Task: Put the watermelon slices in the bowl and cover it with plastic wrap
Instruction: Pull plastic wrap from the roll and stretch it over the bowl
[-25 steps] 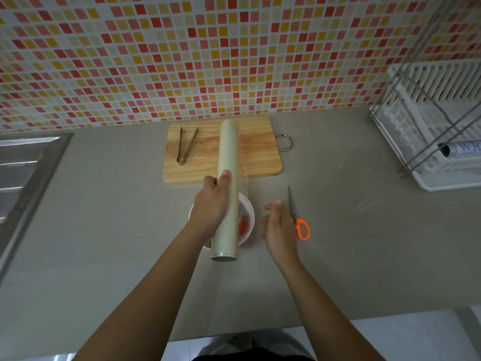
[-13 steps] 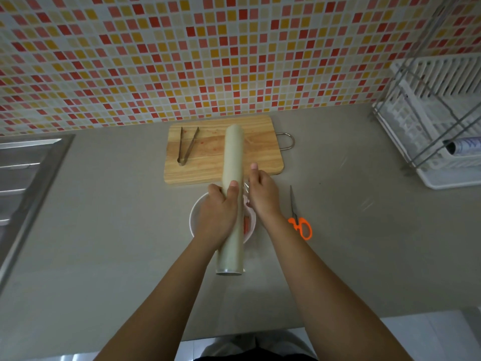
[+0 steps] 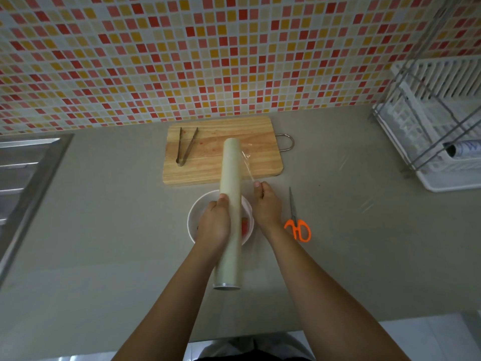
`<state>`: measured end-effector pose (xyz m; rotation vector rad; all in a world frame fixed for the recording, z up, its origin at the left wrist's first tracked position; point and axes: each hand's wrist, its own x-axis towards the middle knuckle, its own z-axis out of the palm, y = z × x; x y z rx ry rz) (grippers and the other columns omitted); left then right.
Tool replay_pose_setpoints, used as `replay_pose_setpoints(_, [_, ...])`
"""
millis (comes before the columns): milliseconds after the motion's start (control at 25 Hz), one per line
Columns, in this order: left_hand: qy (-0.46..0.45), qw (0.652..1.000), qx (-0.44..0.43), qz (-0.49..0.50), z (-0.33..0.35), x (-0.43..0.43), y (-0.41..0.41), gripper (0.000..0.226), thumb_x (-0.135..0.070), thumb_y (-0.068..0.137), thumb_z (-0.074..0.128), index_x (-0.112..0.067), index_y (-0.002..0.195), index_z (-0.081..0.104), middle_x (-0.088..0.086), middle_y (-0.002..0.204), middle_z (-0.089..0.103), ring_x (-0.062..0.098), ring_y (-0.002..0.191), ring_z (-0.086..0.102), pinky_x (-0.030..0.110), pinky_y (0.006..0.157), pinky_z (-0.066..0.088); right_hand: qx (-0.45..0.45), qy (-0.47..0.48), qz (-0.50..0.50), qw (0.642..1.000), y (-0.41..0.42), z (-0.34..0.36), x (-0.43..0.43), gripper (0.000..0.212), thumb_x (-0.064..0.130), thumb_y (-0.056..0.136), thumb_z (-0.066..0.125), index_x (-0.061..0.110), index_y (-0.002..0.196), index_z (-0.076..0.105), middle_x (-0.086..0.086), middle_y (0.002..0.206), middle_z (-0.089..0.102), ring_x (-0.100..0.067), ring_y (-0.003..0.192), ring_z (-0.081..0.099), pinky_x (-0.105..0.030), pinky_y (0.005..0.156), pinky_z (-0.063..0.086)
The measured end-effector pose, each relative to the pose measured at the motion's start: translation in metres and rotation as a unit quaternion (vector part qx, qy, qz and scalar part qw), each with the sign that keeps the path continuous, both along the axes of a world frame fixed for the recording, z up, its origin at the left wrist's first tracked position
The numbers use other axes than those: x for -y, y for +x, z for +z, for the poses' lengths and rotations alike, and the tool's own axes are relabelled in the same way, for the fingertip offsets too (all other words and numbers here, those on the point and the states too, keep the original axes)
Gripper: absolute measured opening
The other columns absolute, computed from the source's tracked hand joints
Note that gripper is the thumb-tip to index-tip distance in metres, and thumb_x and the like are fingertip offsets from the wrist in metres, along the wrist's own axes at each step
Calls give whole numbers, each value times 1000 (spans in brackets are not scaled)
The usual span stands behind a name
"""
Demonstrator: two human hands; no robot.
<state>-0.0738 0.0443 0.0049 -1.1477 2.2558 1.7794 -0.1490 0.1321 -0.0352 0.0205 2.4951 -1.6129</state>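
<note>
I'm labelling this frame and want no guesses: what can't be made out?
Head view only:
Watermelon slices: mostly hidden under left hand and plastic wrap roll; count unclear.
Film pinched by right hand: transparent, edges unclear.
Dish rack: cut by right edge.
Sink: cut by left edge.

We see a pale, smooth roll of plastic wrap (image 3: 230, 194), its loose film (image 3: 247, 164) thin, clear and glossy. The cutting board (image 3: 260, 149) is light wood with visible grain. The tongs (image 3: 179, 147) are dull metal. The bowl (image 3: 192, 217) looks white and glossy. The scissors (image 3: 294, 220) have orange plastic handles and metal blades. The worktop (image 3: 117, 230) is matt grey, the sink (image 3: 26, 162) brushed metal.
</note>
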Motion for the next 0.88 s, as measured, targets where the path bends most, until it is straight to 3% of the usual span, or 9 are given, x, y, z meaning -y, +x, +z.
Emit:
replay_pose_setpoints(80, [11, 1000, 1, 14, 2, -1, 2, 59, -59, 89, 31, -11, 107, 59, 10, 98, 66, 28, 93, 63, 50, 91, 50, 1, -8, -1, 1000, 0, -4, 0, 30, 25, 99, 34, 11, 75, 46, -4, 71, 52, -21, 70, 47, -28, 54, 20])
replay_pose_setpoints(160, [-35, 999, 1, 1, 5, -2, 5, 67, -70, 77, 46, -10, 104, 57, 7, 92, 67, 22, 84, 65, 44, 82, 54, 10, -21, -2, 1000, 1, -7, 1, 31, 26, 99, 34, 12, 76, 48, -1, 70, 53, -18, 67, 47, -26, 56, 23])
replay_pose_setpoints(240, [-102, 995, -1, -24, 7, -4, 8, 65, -64, 75, 59, -7, 105, 52, 5, 89, 65, 20, 79, 64, 42, 77, 54, 5, -24, -11, 1000, 2, -8, 1, 32, 27, 99, 34, 13, 74, 48, 3, 64, 50, -14, 62, 46, -27, 59, 26])
replay_pose_setpoints(440, [-145, 988, -21, -42, 15, -8, 12, 51, -54, 86, 52, -10, 108, 42, 5, 93, 58, 27, 89, 61, 45, 83, 51, 68, -55, -83, 993, -4, -7, -1, 55, 49, 97, 16, 16, 79, 57, -5, 83, 65, -25, 84, 59, -29, 71, 37])
replay_pose_setpoints(600, [-142, 988, -18, -51, 14, -11, 14, 48, -54, 87, 51, -10, 103, 42, -3, 78, 56, 17, 76, 59, 39, 77, 51, 103, -31, -6, 994, -30, 10, 7, 74, 61, 91, 10, 15, 89, 68, -5, 90, 69, -23, 91, 61, -33, 78, 42])
replay_pose_setpoints(680, [-150, 987, -12, -49, 12, -14, 14, 47, -54, 88, 49, -10, 101, 42, -5, 75, 54, 12, 70, 55, 35, 71, 49, 107, -34, 21, 993, -40, 17, 14, 67, 61, 92, 15, 17, 85, 65, -8, 96, 70, -25, 92, 61, -34, 80, 43])
replay_pose_setpoints(760, [-146, 988, -4, -45, 11, -15, 13, 45, -54, 90, 44, -11, 100, 42, -3, 77, 55, 11, 70, 56, 33, 68, 45, 62, -25, 15, 998, -46, 14, 20, 52, 50, 95, 28, 14, 86, 63, -11, 94, 70, -28, 91, 62, -29, 73, 40])
replay_pose_setpoints(880, [-150, 988, -2, -35, 9, -19, 14, 42, -51, 91, 43, -10, 100, 43, 4, 87, 60, 20, 77, 60, 32, 65, 42, -16, 8, -50, 999, -46, 8, 23, 35, 30, 98, 36, 3, 86, 56, -16, 84, 65, -33, 82, 59, -27, 57, 22])
